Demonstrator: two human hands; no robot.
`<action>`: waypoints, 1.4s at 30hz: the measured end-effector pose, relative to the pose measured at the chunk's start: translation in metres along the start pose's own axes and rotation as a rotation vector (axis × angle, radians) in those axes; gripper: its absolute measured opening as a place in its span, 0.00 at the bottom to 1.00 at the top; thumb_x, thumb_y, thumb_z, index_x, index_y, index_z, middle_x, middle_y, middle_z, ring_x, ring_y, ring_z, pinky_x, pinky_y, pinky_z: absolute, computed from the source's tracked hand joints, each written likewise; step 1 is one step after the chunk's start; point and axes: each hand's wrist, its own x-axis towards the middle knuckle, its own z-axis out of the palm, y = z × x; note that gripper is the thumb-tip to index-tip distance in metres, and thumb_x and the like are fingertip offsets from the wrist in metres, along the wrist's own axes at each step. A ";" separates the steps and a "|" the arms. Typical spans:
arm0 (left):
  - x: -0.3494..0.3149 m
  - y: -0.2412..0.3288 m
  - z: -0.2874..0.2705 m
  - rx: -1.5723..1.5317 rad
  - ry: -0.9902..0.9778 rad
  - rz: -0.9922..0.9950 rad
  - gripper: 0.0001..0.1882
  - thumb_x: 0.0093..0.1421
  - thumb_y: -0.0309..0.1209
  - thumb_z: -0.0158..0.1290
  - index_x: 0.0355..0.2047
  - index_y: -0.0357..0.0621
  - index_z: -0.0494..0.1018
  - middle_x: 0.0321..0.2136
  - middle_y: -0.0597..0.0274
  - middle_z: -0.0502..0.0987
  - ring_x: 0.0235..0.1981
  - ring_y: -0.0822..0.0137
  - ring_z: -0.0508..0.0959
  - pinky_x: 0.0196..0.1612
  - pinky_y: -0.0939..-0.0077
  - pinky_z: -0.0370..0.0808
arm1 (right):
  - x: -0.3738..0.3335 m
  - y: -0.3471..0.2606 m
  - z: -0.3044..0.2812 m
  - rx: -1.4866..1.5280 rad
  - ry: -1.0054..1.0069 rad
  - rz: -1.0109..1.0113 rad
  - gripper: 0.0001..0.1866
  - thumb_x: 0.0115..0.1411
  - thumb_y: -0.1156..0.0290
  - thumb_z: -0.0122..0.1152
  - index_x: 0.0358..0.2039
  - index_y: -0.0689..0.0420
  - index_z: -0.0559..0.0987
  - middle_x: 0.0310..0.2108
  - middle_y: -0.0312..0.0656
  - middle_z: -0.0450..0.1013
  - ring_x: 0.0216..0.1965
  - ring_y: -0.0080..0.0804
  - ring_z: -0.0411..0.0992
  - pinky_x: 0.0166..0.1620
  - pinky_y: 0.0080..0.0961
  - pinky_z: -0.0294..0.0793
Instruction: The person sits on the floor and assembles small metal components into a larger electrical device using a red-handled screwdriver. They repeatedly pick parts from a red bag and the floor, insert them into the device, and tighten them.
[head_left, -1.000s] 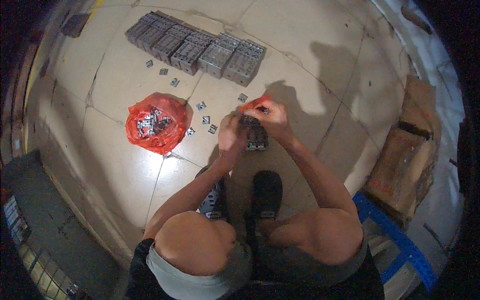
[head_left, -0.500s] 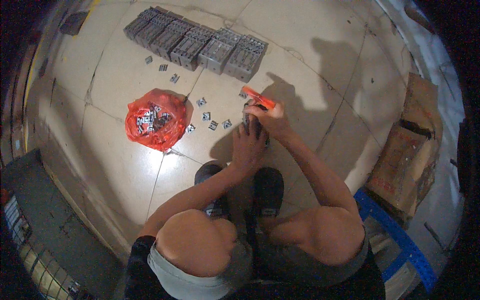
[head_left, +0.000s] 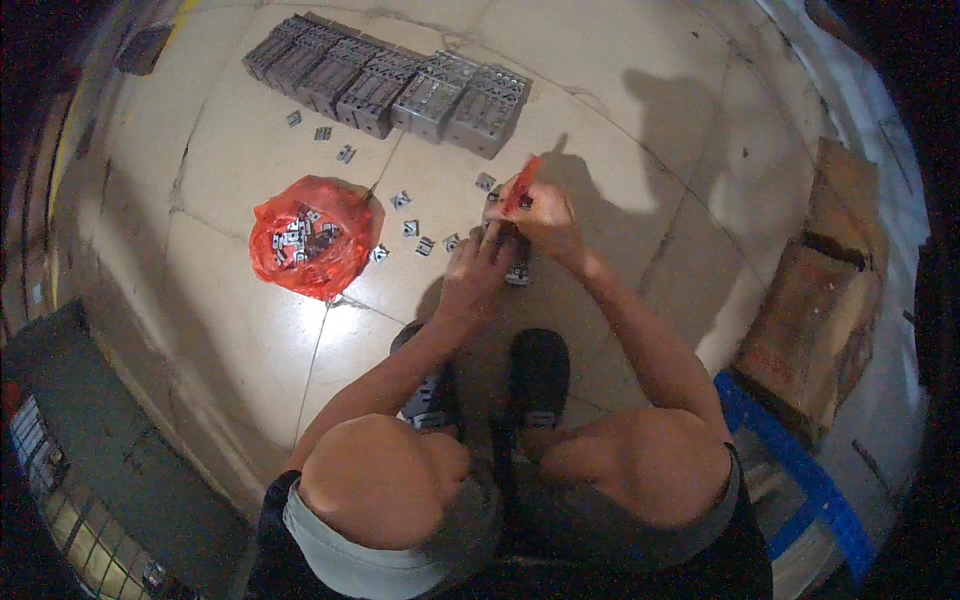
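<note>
My right hand [head_left: 552, 220] is closed around a slim red-handled tool [head_left: 525, 180], whose handle slants up and away; its working end is hidden by my fingers. Under both hands lies a dark grey electrical block [head_left: 517, 272], mostly covered, with its near end showing. The fingers of my left hand [head_left: 476, 280] rest over the block's left side and hold it. Just beyond my hands a small metal-and-black clip piece [head_left: 485, 181] lies on the floor, and another clip [head_left: 451, 242] sits beside my left fingers.
A row of grey electrical blocks [head_left: 385, 85] stands at the back. To the left is a red plastic bag [head_left: 335, 275] holding many small clips, with several loose clips around it. Cardboard [head_left: 800, 320] and a blue plastic frame [head_left: 790, 470] are at the right.
The red handle has swung from lying across to pointing up and away. My left hand has shifted slightly left and nearer, and more of the block's near end shows.
</note>
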 end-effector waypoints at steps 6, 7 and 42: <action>0.007 0.000 -0.010 0.094 -0.174 0.018 0.44 0.48 0.36 0.67 0.65 0.47 0.65 0.67 0.40 0.61 0.54 0.43 0.74 0.54 0.53 0.75 | -0.010 -0.046 -0.058 -0.441 0.153 -0.145 0.25 0.55 0.74 0.72 0.54 0.60 0.78 0.52 0.51 0.77 0.55 0.50 0.75 0.55 0.36 0.77; 0.007 0.005 -0.011 0.061 -0.184 -0.007 0.45 0.47 0.38 0.69 0.66 0.48 0.64 0.67 0.39 0.60 0.54 0.43 0.73 0.54 0.53 0.75 | -0.013 -0.053 -0.066 -0.497 0.180 -0.277 0.27 0.54 0.75 0.72 0.56 0.59 0.77 0.54 0.52 0.75 0.57 0.53 0.73 0.56 0.38 0.77; 0.020 0.015 -0.017 -0.109 -0.198 -0.154 0.46 0.53 0.49 0.67 0.67 0.42 0.63 0.72 0.40 0.54 0.67 0.32 0.61 0.64 0.35 0.63 | 0.017 0.049 -0.112 -0.242 0.012 0.158 0.17 0.49 0.72 0.71 0.40 0.56 0.78 0.31 0.40 0.76 0.37 0.36 0.76 0.43 0.35 0.75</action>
